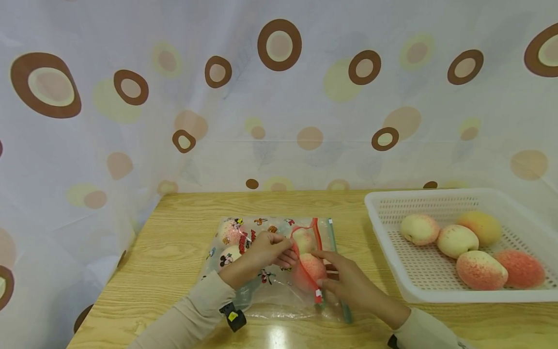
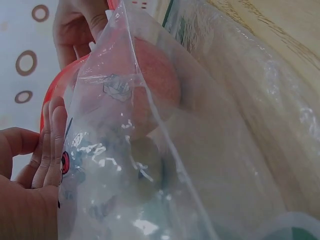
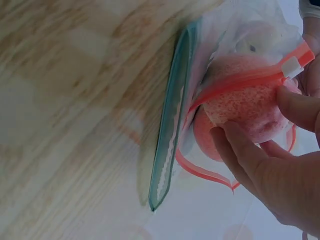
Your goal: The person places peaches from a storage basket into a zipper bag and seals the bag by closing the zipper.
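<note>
A clear zipper bag point(image 1: 279, 301) with cartoon prints and a red zipper edge point(image 1: 319, 236) lies on the table. My left hand point(image 1: 267, 252) pinches that red edge between thumb and fingers and lifts one side of the mouth. At the opening, my right hand point(image 1: 352, 285) holds a pink peach point(image 3: 245, 110), thumb on one side and fingers on the other. A paler peach point(image 1: 304, 240) shows just behind it at the mouth. Other peaches point(image 1: 232, 232) show through the left part of the plastic. A second bag with a teal zipper edge point(image 3: 162, 150) lies beneath.
To the right stands a white perforated basket point(image 1: 394, 264) holding several peaches, some pale point(image 1: 457, 241), some red point(image 1: 520, 269). A patterned curtain point(image 1: 305, 106) hangs behind the wooden table point(image 1: 165, 252).
</note>
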Demonstrator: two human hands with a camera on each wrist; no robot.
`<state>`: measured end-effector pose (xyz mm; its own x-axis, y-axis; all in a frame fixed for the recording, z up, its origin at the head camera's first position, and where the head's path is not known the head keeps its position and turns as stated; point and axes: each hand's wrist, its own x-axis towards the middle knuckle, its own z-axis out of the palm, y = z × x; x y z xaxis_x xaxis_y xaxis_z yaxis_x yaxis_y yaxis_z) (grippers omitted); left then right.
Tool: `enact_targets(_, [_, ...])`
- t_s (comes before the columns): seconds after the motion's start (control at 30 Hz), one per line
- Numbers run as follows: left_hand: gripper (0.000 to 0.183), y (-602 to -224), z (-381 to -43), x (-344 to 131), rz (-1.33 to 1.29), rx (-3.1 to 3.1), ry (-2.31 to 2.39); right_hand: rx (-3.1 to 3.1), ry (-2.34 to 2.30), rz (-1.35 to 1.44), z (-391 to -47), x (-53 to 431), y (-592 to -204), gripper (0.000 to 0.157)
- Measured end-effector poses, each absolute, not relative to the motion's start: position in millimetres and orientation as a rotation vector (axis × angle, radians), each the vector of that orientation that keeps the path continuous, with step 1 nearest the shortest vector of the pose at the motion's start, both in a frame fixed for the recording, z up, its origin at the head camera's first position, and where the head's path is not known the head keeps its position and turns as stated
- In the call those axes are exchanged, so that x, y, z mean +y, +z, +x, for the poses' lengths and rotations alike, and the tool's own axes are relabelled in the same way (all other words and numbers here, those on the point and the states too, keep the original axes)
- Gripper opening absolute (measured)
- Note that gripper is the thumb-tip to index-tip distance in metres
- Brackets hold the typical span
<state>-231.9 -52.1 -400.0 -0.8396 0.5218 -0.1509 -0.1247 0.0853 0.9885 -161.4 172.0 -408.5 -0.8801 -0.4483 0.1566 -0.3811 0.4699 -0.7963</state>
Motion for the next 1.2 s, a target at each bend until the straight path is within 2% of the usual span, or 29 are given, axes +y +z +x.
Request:
enact_targets(0.1, [0.03,-399,-231,-51,0.379,1.903,1.803,2.629,-1.474,-0.621,-164,170,-411,0.046])
enact_targets(0.27, [0.029,-396,-231,-50,0.381,1.921,1.794,2.623,-1.584,-0.57,-171,168,-413,0.03])
enact_targets(0.4, [0.029,-395,-230,-49,0.39,1.914,1.807,2.657,-1.607,-0.469,-175,167,-411,0.026])
enact_targets(0.93, [0.028,-397,-230,-51,0.388,1.89,1.813,2.65,-1.633,-0.265,-184,176,-413,0.042])
enact_targets(1.2, [0.029,-399,-232,-52,0.381,1.88,1.811,2.509,-1.759,-0.108,-197,174,-410,0.044])
